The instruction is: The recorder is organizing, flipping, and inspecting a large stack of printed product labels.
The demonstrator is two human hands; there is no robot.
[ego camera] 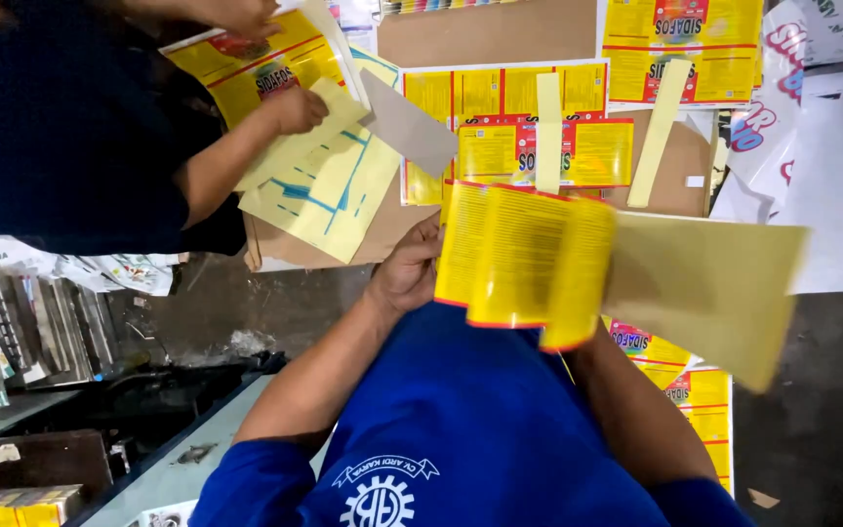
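Note:
My left hand (407, 268) grips the left edge of a yellow printed label sheet (524, 254), held up and blurred in front of my blue shirt (470, 410). A plain pale-yellow backing sheet (709, 293) fans out to the right from behind it. My right forearm (636, 410) runs up under the sheets, and they hide my right hand. More yellow and red label sheets (539, 127) lie just beyond on a brown cardboard surface (485, 29).
A co-worker in a dark shirt at top left presses a hand (295, 107) on pale-yellow sheets (329, 185). A grey card (407, 122) and two pale strips (661, 127) lie on the labels. White printed sheets (831, 195) lie at right, stacked prints (12, 332) at left.

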